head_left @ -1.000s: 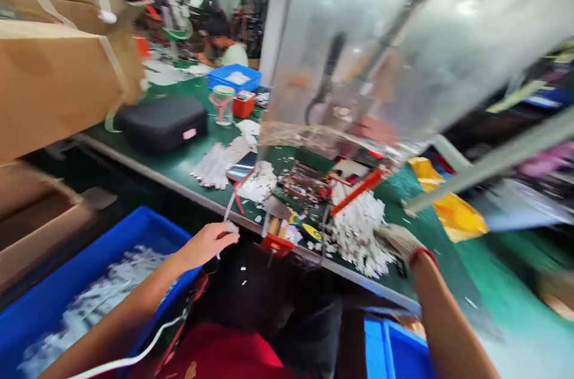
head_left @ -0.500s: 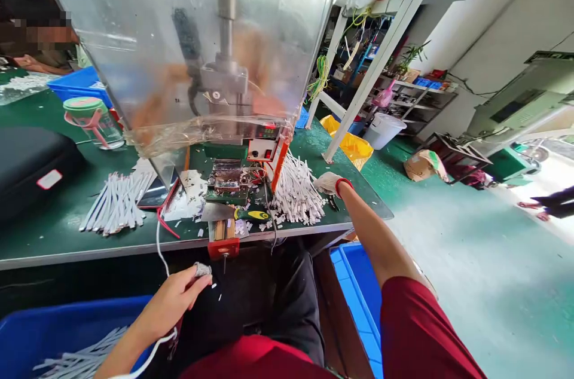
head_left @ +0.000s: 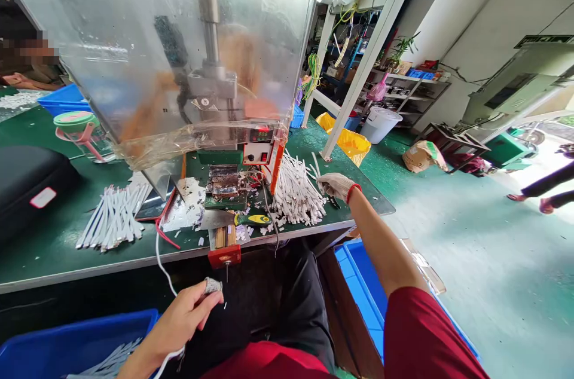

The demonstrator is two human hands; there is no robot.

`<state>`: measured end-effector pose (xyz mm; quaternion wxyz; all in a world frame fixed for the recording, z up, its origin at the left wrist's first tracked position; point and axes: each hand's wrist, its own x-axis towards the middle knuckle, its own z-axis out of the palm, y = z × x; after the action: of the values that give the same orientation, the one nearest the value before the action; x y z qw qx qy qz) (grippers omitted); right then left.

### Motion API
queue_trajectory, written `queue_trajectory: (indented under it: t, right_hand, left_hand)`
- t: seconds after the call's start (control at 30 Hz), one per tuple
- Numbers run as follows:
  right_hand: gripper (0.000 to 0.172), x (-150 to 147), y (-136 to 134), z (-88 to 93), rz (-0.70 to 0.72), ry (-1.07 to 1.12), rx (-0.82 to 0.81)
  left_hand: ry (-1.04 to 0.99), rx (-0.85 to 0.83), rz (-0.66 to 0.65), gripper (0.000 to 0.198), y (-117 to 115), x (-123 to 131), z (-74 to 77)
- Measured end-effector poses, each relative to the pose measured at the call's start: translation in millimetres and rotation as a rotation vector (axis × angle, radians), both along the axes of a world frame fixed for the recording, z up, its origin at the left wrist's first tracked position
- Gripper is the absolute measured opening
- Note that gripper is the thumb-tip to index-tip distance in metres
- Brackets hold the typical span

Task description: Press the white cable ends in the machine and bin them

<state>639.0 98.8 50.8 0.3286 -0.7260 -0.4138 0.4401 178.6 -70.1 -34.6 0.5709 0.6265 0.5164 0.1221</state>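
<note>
My right hand (head_left: 337, 185), in a pale knitted glove with a red cuff, is closed at the right edge of a pile of white strips (head_left: 293, 190). A single white strip (head_left: 315, 165) stands up from its fingers. My left hand (head_left: 191, 307) is closed in a pinch over my lap, below the table edge. A grey cover wraps one of its fingertips; whatever the pinch holds is hidden. A press (head_left: 213, 86) behind a clear shield stands ahead, with a metal fixture (head_left: 223, 180) under it. A scraper with a yellow-green handle (head_left: 253, 219) lies in front.
More white strips (head_left: 112, 217) lie on the green table (head_left: 49, 259) at left. A red clamp (head_left: 224, 256) juts from the front edge. Blue bins (head_left: 81, 331) stand below on both sides. A white cable hangs near my left arm. Another person's legs show far right.
My right hand has lifted slightly at the pile, and a strip now sticks up from its fingers. My left hand sits a little lower and further right in view; the camera has shifted.
</note>
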Motion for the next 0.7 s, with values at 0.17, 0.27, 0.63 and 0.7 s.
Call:
queue_trajectory:
  t: [0.17, 0.27, 0.63, 0.7]
  right_hand:
    - [0.027, -46, -67, 10.4, 0.069, 0.344, 0.25]
    - [0.031, -105, -107, 9.8, 0.184, 0.505, 0.266]
    - [0.025, -207, -149, 1.6, 0.345, 0.461, 0.243]
    - [0.024, -210, -149, -1.1, 0.359, 0.455, 0.238]
  left_hand:
    - [-0.125, -0.042, -0.151, 0.052, 4, 37, 34.3]
    - [-0.213, -0.019, -0.193, 0.049, 7, 66, 58.8]
    - [-0.346, 0.039, 0.08, 0.048, 7, 76, 61.2]
    - [-0.38, -0.028, 0.1, 0.05, 4, 69, 57.9]
